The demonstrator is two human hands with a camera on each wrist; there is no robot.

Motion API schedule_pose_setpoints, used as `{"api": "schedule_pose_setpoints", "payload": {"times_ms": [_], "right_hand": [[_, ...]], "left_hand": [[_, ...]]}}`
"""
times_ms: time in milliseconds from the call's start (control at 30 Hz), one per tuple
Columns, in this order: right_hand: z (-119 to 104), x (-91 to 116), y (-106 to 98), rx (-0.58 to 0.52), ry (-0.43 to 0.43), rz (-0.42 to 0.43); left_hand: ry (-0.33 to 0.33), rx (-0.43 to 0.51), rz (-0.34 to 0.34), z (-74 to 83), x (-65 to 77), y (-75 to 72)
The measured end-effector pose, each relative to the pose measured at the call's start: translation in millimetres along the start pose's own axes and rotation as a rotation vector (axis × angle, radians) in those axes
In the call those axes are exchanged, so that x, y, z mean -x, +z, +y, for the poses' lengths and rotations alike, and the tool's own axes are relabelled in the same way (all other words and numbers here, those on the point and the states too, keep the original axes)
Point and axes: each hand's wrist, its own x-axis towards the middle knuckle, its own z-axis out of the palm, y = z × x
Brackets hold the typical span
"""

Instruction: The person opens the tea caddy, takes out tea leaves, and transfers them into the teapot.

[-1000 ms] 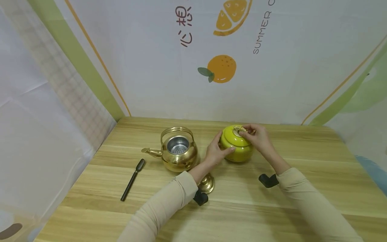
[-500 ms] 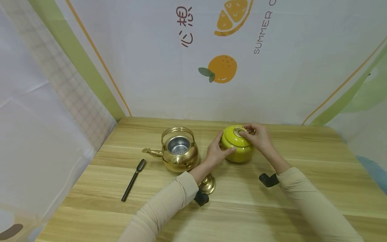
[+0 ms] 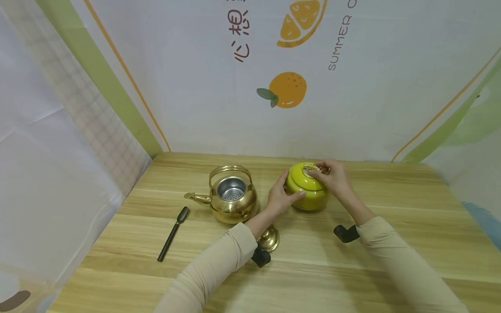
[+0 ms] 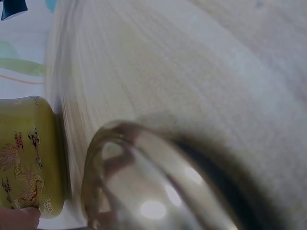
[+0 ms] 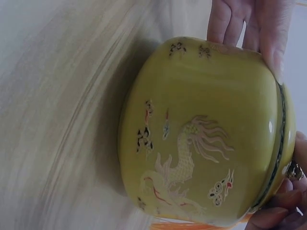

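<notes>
A round yellow lidded jar [image 3: 309,202] stands upright on the wooden table. My left hand [image 3: 278,198] holds its left side, thumb across the front. My right hand [image 3: 337,178] pinches the gold knob [image 5: 294,170] of the jar's lid [image 3: 300,177]. In the right wrist view the jar body [image 5: 192,115] bears a raised dragon pattern, and a thin dark seam runs between body and lid. Beside my left forearm lies a brass teapot lid [image 4: 148,191], partly hidden by the sleeve in the head view. The jar [image 4: 29,158] also shows at the left wrist view's edge.
A brass teapot [image 3: 235,211] without its lid stands left of the jar, spout pointing left, with a perforated metal strainer [image 3: 231,194] inside. Farther left lies a dark long-handled scoop [image 3: 174,232]. A white printed cloth [image 3: 195,108] hangs behind the table [image 3: 305,282].
</notes>
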Motion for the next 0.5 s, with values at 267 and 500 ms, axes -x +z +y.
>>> {"api": "schedule_pose_setpoints", "payload": {"times_ms": [267, 500], "right_hand": [[0.4, 0.5, 2.7, -0.026, 0.004, 0.016], [0.7, 1.0, 4.1, 0.008, -0.029, 0.027]], "left_hand": [[0.004, 0.002, -0.002, -1.0, 0.2, -0.6], [0.011, -0.009, -0.008, 1.1, 2.0, -1.5]]}}
